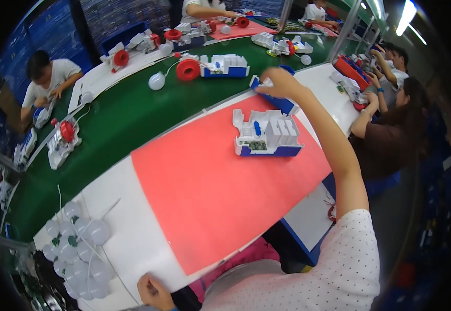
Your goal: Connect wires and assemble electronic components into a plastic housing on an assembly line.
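Observation:
My right hand (281, 83) reaches out over the edge of the green belt. Its fingers close on a blue-and-white plastic housing (286, 105), partly covered by the hand. Just in front of it, on the red mat (225, 202), sits another white housing (280, 132) with a blue base, a small green circuit board and a blue piece inside. My left hand (154, 293) rests at the near edge of the white table, its fingers loosely curled with nothing visible in them. To its left lies a cluster of round white bulbs (88, 259) with white wires.
The curved green belt (116, 150) carries a blue-and-white unit (225, 66) with a red ring (187, 69) and a wired bulb (156, 81). A white unit with a red part (65, 137) lies at the left. Co-workers sit along both sides. A blue bin (308, 223) stands below right.

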A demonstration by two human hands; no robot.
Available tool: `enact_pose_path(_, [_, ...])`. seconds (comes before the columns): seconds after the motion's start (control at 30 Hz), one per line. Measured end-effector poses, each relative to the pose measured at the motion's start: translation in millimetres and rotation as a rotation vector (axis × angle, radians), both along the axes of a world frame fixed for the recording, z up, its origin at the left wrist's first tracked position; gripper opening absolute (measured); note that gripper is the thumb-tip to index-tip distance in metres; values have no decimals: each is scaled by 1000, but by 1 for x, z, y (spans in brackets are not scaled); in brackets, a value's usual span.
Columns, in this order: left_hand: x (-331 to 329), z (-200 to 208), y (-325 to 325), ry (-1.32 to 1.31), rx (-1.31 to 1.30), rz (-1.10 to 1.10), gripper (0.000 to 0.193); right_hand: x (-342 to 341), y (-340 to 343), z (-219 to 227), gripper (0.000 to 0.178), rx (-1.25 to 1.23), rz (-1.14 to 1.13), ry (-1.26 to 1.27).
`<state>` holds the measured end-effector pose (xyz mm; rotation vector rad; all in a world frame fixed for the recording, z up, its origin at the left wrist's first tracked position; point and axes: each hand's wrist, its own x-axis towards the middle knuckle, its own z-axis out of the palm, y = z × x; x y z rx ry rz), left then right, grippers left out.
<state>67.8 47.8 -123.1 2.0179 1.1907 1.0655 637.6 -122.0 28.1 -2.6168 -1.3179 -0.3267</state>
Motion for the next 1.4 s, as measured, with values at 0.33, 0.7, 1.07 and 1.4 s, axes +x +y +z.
enact_pose_path(0.33, [-8, 4, -1, -1, 244, -64, 11, -135, -71, -93, 96, -98, 88, -72])
enact_pose_path(0.7, [-8, 15, -1, -72, 185, -44, 10, -152, -64, -47, 105, 80, 179, -28])
enact_pose_path(1.07, [-9, 78, 129, 206, 545, -4, 21, -287, 35, -41, 95, -1, 463, 146])
enact_pose_path(1.4, [-1, 74, 184, 379, 142, -143, 24, -302, 35, -59, 87, -40, 467, 222])
